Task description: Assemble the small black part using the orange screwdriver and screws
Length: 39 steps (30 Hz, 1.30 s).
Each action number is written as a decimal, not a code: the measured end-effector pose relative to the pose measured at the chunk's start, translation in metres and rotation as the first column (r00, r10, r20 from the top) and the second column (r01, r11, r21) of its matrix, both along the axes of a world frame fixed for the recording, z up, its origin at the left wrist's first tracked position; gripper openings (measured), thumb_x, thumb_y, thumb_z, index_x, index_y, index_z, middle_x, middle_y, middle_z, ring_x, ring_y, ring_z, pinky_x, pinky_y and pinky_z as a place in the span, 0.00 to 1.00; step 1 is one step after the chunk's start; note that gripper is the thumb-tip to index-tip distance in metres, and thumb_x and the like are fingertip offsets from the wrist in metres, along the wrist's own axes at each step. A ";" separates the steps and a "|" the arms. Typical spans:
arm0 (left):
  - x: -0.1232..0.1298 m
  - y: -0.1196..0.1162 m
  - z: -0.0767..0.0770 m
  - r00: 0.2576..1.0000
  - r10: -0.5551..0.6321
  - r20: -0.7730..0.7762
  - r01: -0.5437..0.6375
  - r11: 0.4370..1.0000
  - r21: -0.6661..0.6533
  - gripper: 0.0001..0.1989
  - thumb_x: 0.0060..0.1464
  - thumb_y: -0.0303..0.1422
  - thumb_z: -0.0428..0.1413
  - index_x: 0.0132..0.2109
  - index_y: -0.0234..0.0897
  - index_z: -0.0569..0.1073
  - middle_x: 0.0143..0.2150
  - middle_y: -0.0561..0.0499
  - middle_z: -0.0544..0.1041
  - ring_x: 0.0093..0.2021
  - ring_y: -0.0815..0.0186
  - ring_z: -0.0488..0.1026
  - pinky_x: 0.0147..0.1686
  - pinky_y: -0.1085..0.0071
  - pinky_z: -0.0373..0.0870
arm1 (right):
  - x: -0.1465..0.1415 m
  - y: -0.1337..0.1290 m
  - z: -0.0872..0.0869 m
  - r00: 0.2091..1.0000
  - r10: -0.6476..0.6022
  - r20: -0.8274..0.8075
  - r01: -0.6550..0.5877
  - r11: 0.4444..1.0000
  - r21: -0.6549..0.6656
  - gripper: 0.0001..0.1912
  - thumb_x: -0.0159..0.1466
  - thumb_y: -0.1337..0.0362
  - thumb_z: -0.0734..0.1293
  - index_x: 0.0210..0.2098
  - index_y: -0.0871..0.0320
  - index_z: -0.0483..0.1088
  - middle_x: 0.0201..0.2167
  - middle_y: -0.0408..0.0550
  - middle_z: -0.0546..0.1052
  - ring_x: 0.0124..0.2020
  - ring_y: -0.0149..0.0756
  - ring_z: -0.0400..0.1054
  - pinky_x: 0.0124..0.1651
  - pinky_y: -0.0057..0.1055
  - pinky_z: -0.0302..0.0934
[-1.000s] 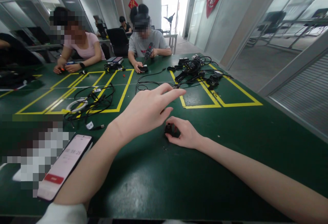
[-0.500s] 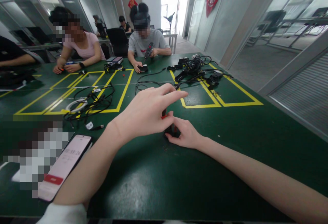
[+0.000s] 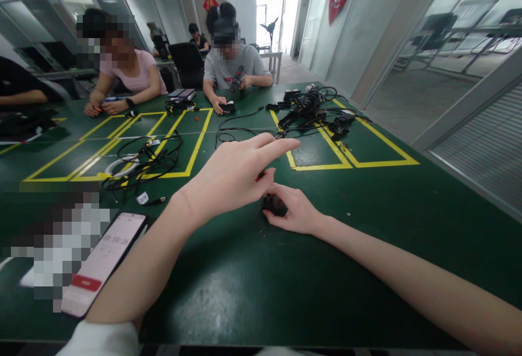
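Observation:
Thumb and fingers of my left hand (image 3: pixel 238 168) are closed, with its index finger stretched out to the right. Between them is a small dark-and-red thing (image 3: pixel 261 175), mostly hidden, so its kind does not show. Just below and to the right, my right hand (image 3: pixel 299 212) pinches a small black part (image 3: pixel 268 203) against the green tabletop. The fingertips of both hands almost meet above this part. Tiny bits (image 3: pixel 262 233), too small to name, lie on the table just in front of it.
A phone (image 3: pixel 104 263) lies beside my left forearm. Black cables (image 3: pixel 150 155) are at the left, and a cable heap (image 3: pixel 310 108) lies far right. Yellow tape (image 3: pixel 322 168) marks the green table (image 3: pixel 367 225). Across it, a person (image 3: pixel 234 65) holds a power drill (image 3: pixel 237 79); another person (image 3: pixel 134 73) sits beside.
My left hand's thumb has risen slightly, and less of the red on the thing in its fingers shows. More of the black part is visible. My right hand stays in place.

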<state>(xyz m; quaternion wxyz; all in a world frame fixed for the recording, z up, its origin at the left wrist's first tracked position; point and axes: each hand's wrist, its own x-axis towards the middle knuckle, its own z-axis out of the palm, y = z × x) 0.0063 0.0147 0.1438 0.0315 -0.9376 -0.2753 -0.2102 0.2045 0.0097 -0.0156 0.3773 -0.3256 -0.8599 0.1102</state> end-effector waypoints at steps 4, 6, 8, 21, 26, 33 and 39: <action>0.000 0.000 0.000 0.999 -0.032 -0.010 0.032 0.999 -0.007 0.27 0.58 0.25 0.52 0.65 0.39 0.71 0.57 0.45 0.77 0.43 0.64 0.79 0.40 0.72 0.73 | -0.001 0.000 0.000 1.000 -0.008 -0.007 0.009 0.999 0.046 0.12 0.62 0.66 0.67 0.45 0.55 0.64 0.35 0.46 0.75 0.33 0.36 0.71 0.34 0.29 0.64; 0.000 0.001 0.000 0.999 -0.037 -0.003 0.037 0.999 -0.010 0.28 0.58 0.23 0.51 0.65 0.39 0.71 0.56 0.45 0.78 0.43 0.65 0.79 0.40 0.72 0.73 | -0.001 0.000 0.000 1.000 -0.004 -0.002 0.004 0.998 0.056 0.12 0.62 0.66 0.67 0.45 0.55 0.64 0.35 0.46 0.75 0.32 0.36 0.71 0.34 0.29 0.64; 0.000 0.001 -0.001 1.000 -0.022 0.011 0.022 1.000 -0.008 0.28 0.59 0.23 0.50 0.65 0.39 0.71 0.55 0.45 0.78 0.42 0.65 0.79 0.40 0.73 0.73 | -0.001 0.000 0.000 1.000 -0.002 0.003 0.002 0.998 0.055 0.13 0.62 0.66 0.67 0.46 0.55 0.64 0.35 0.45 0.76 0.31 0.35 0.71 0.34 0.29 0.64; 0.003 0.001 -0.004 1.000 -0.030 0.001 0.030 0.999 0.013 0.24 0.60 0.26 0.52 0.62 0.39 0.73 0.55 0.45 0.77 0.44 0.64 0.78 0.41 0.71 0.74 | 0.000 0.001 -0.001 1.000 -0.011 0.001 0.010 1.000 0.024 0.13 0.62 0.66 0.67 0.45 0.54 0.64 0.36 0.45 0.75 0.33 0.37 0.71 0.34 0.30 0.64; 0.003 0.002 -0.006 0.999 -0.044 0.001 0.044 0.999 0.012 0.23 0.60 0.24 0.51 0.60 0.39 0.75 0.53 0.45 0.77 0.41 0.66 0.78 0.39 0.72 0.73 | 0.000 0.001 -0.001 1.000 -0.017 0.012 0.017 1.000 0.007 0.13 0.62 0.66 0.67 0.45 0.54 0.64 0.36 0.45 0.76 0.32 0.36 0.71 0.34 0.30 0.63; 0.003 0.003 -0.005 0.999 -0.040 -0.003 0.040 0.999 -0.026 0.20 0.61 0.25 0.51 0.57 0.39 0.77 0.54 0.46 0.78 0.35 0.69 0.77 0.35 0.73 0.72 | -0.002 -0.001 -0.002 0.999 -0.048 0.023 0.048 0.999 0.027 0.13 0.62 0.66 0.68 0.45 0.54 0.64 0.36 0.46 0.77 0.34 0.37 0.73 0.35 0.30 0.65; -0.001 0.005 -0.004 0.999 -0.051 -0.012 0.050 0.998 -0.046 0.23 0.58 0.24 0.52 0.59 0.39 0.75 0.54 0.44 0.76 0.41 0.66 0.78 0.41 0.71 0.75 | -0.003 -0.003 -0.002 0.998 -0.064 0.003 0.064 0.998 0.024 0.12 0.63 0.66 0.69 0.44 0.55 0.64 0.37 0.47 0.77 0.33 0.37 0.74 0.35 0.31 0.67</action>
